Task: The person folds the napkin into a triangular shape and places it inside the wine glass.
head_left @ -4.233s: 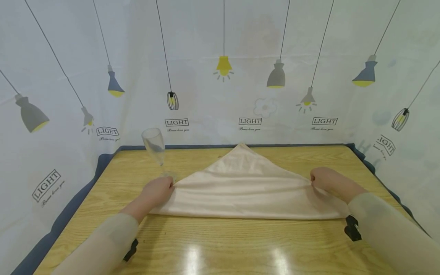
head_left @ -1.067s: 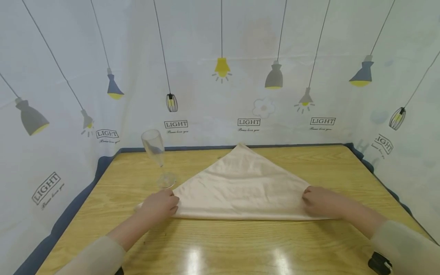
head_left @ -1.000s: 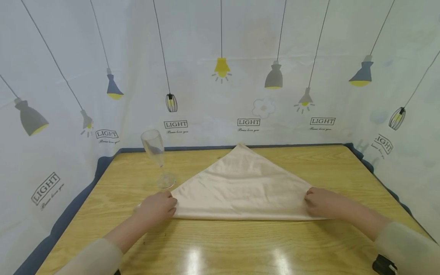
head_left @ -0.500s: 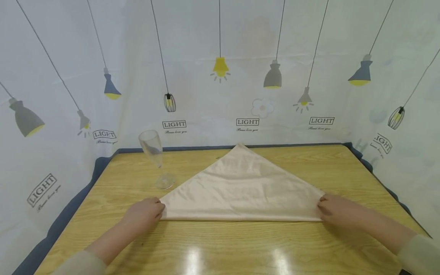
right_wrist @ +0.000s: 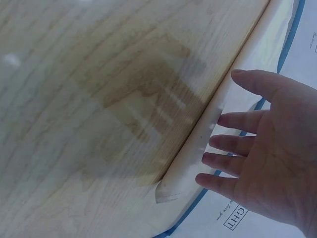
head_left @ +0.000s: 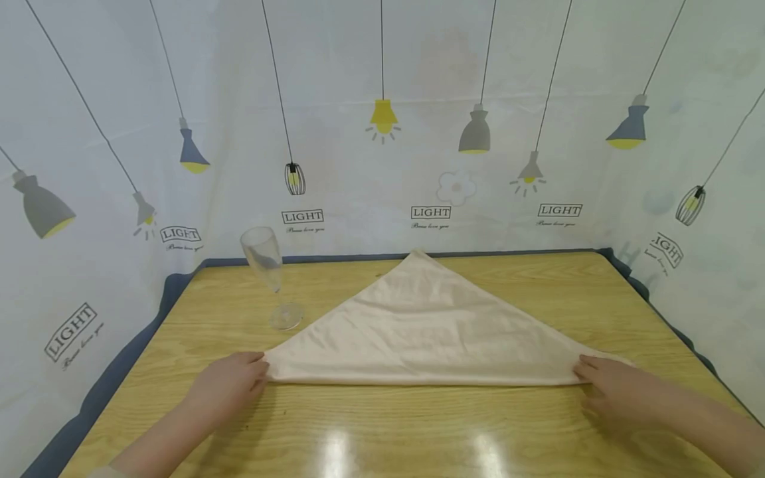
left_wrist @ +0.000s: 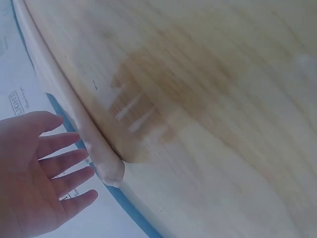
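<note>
A cream satin cloth napkin [head_left: 418, 332] lies folded into a triangle, its point toward the back wall and its long folded edge toward me. Beside its left corner is my left hand [head_left: 227, 385], fingertips right at the cloth. In the left wrist view the fingers of that hand [left_wrist: 29, 168] are spread and extended next to the napkin's corner [left_wrist: 106, 166]. My right hand [head_left: 627, 392] overlaps the right end of the napkin. Seen from the right wrist, this hand [right_wrist: 277, 153] has its fingers spread over the napkin's folded edge [right_wrist: 193, 153].
A clear champagne flute [head_left: 263, 255] stands upright behind the napkin's left side, its base [head_left: 287, 316] close to the slanting edge. Everything sits on a glossy wooden table [head_left: 412, 431]. A white curtain [head_left: 340, 133] printed with lamps surrounds the back and sides.
Both hands have let go of the napkin's sides, which they gripped in fists earlier, and slid outward along it to its two ends. The napkin now lies flatter; the flute stays put.
</note>
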A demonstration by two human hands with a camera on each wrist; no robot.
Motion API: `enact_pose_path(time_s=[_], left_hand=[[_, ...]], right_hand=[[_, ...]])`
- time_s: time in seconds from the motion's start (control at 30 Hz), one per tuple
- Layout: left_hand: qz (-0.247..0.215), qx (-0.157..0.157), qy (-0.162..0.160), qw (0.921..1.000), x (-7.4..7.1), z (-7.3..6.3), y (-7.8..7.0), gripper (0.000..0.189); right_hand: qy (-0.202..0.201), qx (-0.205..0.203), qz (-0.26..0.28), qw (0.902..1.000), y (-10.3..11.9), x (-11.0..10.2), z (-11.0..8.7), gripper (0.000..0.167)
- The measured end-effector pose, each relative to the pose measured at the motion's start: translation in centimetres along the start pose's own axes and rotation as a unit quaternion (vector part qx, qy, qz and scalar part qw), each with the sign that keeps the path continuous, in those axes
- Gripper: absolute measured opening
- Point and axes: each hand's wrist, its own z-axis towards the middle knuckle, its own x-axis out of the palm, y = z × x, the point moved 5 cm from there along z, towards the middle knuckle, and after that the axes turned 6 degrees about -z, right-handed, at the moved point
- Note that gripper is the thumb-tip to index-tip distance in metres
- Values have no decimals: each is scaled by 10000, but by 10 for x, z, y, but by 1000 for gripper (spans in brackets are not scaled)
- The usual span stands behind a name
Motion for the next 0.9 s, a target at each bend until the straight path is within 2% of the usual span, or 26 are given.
enact_pose_path(time_s=[0.2, 0.37, 0.5, 0.6, 0.8, 0.9], left_hand=[[-210, -151, 216, 9994, 1, -9, 0, 21], [-308, -290, 536, 9977, 9, -16, 4, 30], [-460, -429, 1022, 9928, 17, -20, 7, 37], [-544, -454, 1258, 9895, 20, -22, 7, 42], [-797, -408, 1591, 9832, 24, -26, 10, 51], [-919, -433, 1608, 9817, 25, -27, 11, 53]], right_hand=[[-39, 106, 66, 9999, -1, 5, -10, 64], [164, 403, 99, 9990, -3, 14, -10, 76], [161, 543, 34, 9984, -2, 22, -12, 82], [119, 618, 31, 9980, 0, 24, -14, 85], [160, 533, 103, 9984, 1, 31, -18, 87], [104, 631, 83, 9979, -3, 31, -20, 87]])
